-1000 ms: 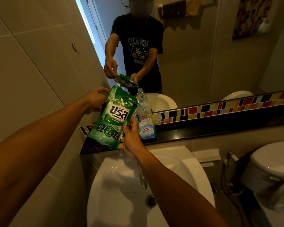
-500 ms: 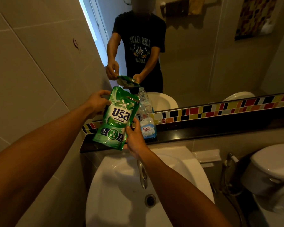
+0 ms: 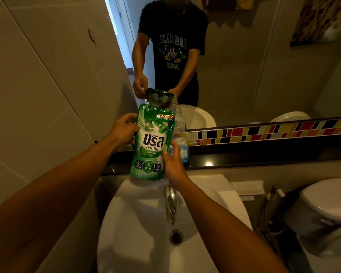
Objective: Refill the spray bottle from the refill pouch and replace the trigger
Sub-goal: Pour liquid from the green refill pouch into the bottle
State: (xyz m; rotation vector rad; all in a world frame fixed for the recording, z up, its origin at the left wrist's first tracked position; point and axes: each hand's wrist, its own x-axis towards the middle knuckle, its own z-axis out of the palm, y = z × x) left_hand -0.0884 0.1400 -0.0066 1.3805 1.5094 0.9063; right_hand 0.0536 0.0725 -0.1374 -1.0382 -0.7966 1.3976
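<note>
A green refill pouch [image 3: 153, 142] is held nearly upright above the back of the sink. My left hand [image 3: 124, 129] grips its upper left edge. My right hand [image 3: 172, 164] grips its lower right edge, thumb on the front. Its top right corner lies against the neck of a clear spray bottle [image 3: 181, 134] with a blue label. The bottle stands on the black ledge [image 3: 244, 156], partly hidden behind the pouch. Its mouth is hard to make out and has no trigger on it. I see no trigger anywhere.
Below my hands are a white sink [image 3: 138, 243] and its chrome tap [image 3: 170, 203]. A mirror with a coloured tile strip [image 3: 264, 131] backs the ledge. A toilet [image 3: 327, 203] and spray hose [image 3: 274, 194] are at right, a tiled wall at left.
The pouch has swung from a slant over the bottle's mouth to nearly upright. Both hands keep their grip, and the bottle has stayed put.
</note>
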